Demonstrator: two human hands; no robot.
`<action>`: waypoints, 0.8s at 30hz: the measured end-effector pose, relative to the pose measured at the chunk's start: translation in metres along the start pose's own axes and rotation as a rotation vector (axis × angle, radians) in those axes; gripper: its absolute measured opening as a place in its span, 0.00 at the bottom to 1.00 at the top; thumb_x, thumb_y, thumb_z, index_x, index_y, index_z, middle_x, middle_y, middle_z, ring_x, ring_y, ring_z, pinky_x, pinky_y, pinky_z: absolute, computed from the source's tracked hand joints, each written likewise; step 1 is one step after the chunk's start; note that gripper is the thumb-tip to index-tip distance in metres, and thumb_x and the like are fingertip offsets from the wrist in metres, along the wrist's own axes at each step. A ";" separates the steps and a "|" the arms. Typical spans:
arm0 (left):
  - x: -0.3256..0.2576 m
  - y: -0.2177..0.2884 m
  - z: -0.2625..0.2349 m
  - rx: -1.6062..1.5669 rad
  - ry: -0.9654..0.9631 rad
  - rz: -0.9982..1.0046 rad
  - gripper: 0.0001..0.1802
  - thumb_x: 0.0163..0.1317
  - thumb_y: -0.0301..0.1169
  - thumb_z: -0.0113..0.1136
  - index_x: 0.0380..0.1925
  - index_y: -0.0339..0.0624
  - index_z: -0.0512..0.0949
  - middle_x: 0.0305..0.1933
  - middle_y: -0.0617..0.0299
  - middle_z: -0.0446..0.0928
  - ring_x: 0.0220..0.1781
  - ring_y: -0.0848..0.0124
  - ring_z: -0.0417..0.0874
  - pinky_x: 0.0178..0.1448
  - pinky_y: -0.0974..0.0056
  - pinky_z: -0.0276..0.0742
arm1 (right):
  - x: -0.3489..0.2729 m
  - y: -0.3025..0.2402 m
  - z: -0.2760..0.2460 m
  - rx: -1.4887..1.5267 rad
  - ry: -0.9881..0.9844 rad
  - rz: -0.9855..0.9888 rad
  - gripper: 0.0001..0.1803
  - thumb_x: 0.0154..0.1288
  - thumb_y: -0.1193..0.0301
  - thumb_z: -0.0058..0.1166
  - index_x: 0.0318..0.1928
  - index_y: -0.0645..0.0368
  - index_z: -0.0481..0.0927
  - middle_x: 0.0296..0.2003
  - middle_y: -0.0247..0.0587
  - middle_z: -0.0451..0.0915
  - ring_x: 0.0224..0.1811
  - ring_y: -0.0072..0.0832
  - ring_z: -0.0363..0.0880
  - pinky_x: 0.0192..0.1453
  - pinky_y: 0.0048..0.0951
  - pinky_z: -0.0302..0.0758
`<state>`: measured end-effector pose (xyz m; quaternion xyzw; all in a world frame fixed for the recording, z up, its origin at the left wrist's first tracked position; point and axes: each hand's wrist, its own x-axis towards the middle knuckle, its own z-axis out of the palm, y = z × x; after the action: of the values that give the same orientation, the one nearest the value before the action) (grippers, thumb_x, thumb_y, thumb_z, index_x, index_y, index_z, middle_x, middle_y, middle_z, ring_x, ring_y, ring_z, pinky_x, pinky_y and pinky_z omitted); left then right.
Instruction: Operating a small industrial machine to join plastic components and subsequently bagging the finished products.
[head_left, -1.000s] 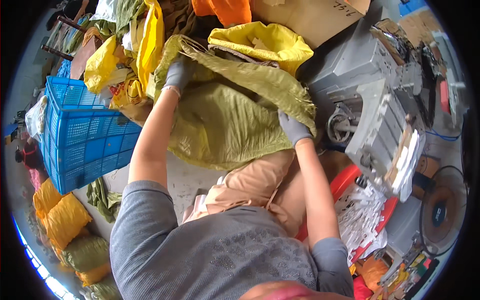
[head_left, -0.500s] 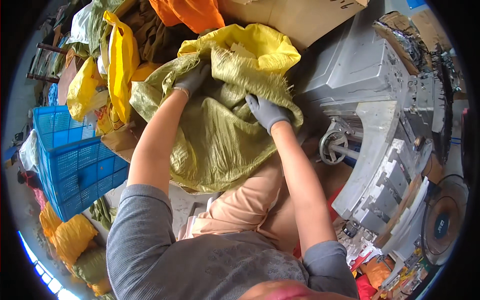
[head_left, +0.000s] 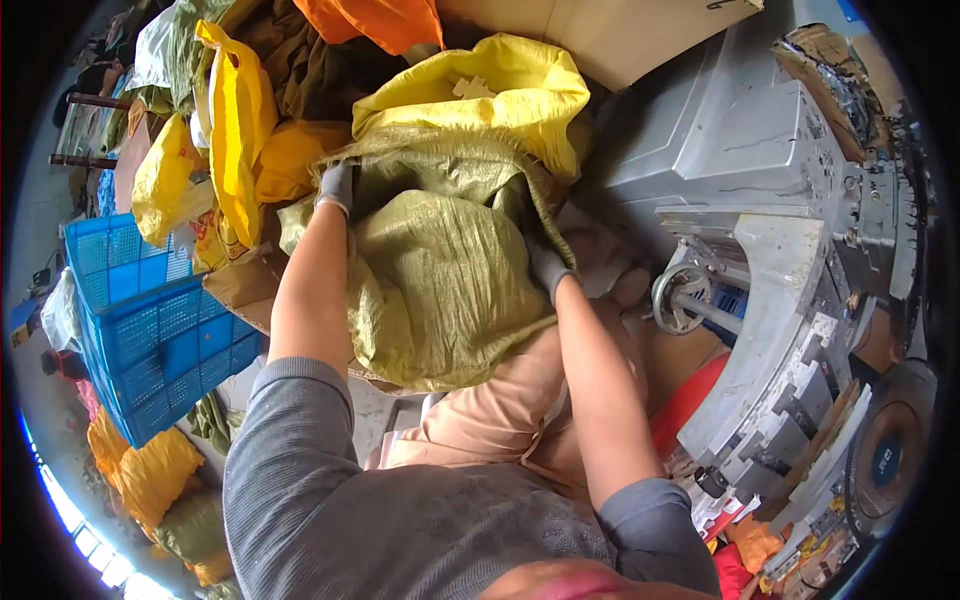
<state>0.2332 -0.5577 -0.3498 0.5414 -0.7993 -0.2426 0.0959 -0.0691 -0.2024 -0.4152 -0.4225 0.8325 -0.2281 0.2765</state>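
Note:
An olive-green woven sack (head_left: 440,270) with a frayed rim is spread across my lap, its mouth pulled wide. My left hand (head_left: 337,186), in a grey glove, grips the sack's left edge; the fingertips are tucked under the fabric. At the right edge my right hand (head_left: 547,268), gloved alike, holds the rim, with most of its fingers hidden by a fold. Just beyond the green sack stands a yellow woven sack (head_left: 530,90), open at the top, with some small pale pieces (head_left: 473,88) visible inside.
A blue mesh crate (head_left: 150,340) stands to my left, below hanging yellow bags (head_left: 235,130). At the right is a grey machine (head_left: 740,130) with a handwheel (head_left: 681,299) close to my knee. A large cardboard box (head_left: 600,35) and orange cloth (head_left: 380,20) lie at the back.
My hands have moved apart, left hand outward to the left, right hand down and slightly right. The green sack's mouth is spread wider, and its folded rim no longer overlaps the yellow sack as much.

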 end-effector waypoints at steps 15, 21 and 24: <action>-0.134 0.167 -0.088 -0.131 0.119 0.228 0.17 0.58 0.33 0.55 0.46 0.34 0.75 0.45 0.45 0.76 0.47 0.49 0.77 0.53 0.56 0.71 | 0.047 -0.211 -0.240 0.136 0.605 -0.479 0.15 0.61 0.69 0.49 0.49 0.54 0.75 0.48 0.42 0.76 0.46 0.42 0.77 0.48 0.37 0.75; -0.115 0.248 -0.118 -0.006 0.202 0.499 0.21 0.55 0.29 0.58 0.50 0.38 0.73 0.48 0.49 0.75 0.52 0.52 0.74 0.56 0.56 0.70 | 0.051 -0.167 -0.182 0.076 0.473 -0.228 0.20 0.58 0.66 0.52 0.52 0.52 0.73 0.54 0.44 0.70 0.49 0.46 0.75 0.52 0.41 0.73; -0.096 0.270 -0.108 -0.103 0.141 0.523 0.22 0.55 0.29 0.57 0.52 0.41 0.72 0.46 0.50 0.76 0.46 0.54 0.77 0.51 0.58 0.74 | 0.050 -0.173 -0.196 0.012 0.655 -0.407 0.21 0.57 0.72 0.51 0.53 0.51 0.73 0.57 0.42 0.69 0.48 0.42 0.76 0.51 0.38 0.74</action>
<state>0.0951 -0.4206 -0.1135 0.3265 -0.8899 -0.2117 0.2380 -0.1220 -0.3089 -0.1765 -0.4822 0.7744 -0.4062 -0.0525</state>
